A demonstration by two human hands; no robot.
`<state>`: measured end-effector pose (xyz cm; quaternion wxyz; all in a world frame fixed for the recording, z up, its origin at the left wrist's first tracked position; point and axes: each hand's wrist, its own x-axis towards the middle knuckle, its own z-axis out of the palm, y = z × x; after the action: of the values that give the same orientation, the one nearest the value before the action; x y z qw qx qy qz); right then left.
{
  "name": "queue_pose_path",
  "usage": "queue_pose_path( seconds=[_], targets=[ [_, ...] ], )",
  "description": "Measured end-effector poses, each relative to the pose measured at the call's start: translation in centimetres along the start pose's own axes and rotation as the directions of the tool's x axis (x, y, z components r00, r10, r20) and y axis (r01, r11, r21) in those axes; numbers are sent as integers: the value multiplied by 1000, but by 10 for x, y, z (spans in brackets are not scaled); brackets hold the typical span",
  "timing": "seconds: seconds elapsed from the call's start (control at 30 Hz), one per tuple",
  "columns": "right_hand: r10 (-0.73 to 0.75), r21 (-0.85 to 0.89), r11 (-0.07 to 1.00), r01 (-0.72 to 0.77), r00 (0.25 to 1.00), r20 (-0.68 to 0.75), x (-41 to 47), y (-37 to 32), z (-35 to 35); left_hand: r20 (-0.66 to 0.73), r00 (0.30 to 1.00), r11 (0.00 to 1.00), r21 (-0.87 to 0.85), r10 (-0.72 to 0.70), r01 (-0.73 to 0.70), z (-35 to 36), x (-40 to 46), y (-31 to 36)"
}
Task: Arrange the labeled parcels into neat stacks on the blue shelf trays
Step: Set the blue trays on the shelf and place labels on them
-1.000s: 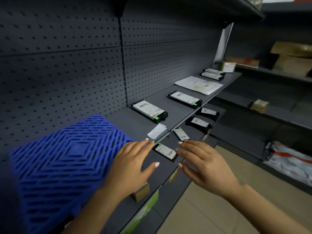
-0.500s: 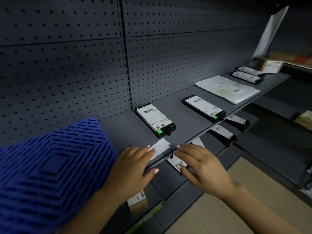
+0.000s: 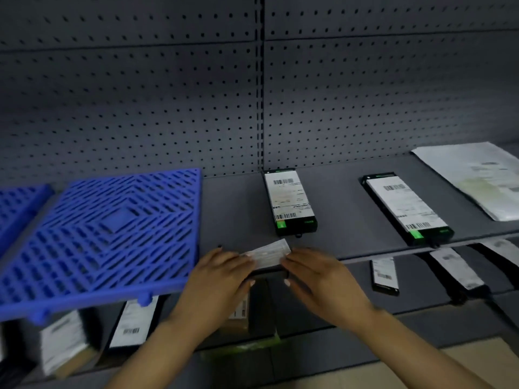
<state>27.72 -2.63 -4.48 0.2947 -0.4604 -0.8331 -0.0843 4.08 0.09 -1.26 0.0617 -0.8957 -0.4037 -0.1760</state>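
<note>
Parcels: one small black box with a white label (image 3: pixel 268 258), at the front lip of the grey shelf (image 3: pixel 233 209), just right of the blue tray (image 3: pixel 112 234). Left hand (image 3: pixel 222 272) and right hand (image 3: pixel 314 272) hold it between them, one at each end, fingers curled over the edges. Two larger labelled boxes (image 3: pixel 289 202) (image 3: pixel 404 209) lie flat behind, well apart; a white mailer bag (image 3: pixel 471 178) sits far right.

Handling advice: lift level with an even hold at both ends, carry left, set square to a tray corner so later pieces stack flush.

Obscured: box underside and thumbs; lower-shelf parcels (image 3: pixel 384 273) are blurred, labels unreadable; a second tray (image 3: pixel 16 203) is cut off at left.
</note>
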Motion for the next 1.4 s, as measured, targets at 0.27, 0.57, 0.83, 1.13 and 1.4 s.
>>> queue_pose_path(
  seconds=[0.27, 0.57, 0.83, 1.13, 1.4],
  targets=[
    [-50, -9, 999, 49, 993, -105, 4, 6, 7, -26, 997, 995, -70, -67, 65, -2, -11, 16],
    [-50, 42, 998, 57, 989, -142, 5, 10, 8, -42, 989, 984, -118, -142, 137, -6, -6, 18],
    [-9, 66, 998, 21, 985, -171, 8, 5, 7, -202, 970, 982, -155, -136, 106, -4, 0, 15],
    [-27, 60, 997, 39, 982, -186, 12, 9, 7, -185, 980, 984, -173, -76, 43, 2, -5, 4],
    [-106, 6, 994, 111, 962, -251, 22, 6, 3, -240, 969, 984, -178, -65, 22, -2, -9, -1]
  ],
)
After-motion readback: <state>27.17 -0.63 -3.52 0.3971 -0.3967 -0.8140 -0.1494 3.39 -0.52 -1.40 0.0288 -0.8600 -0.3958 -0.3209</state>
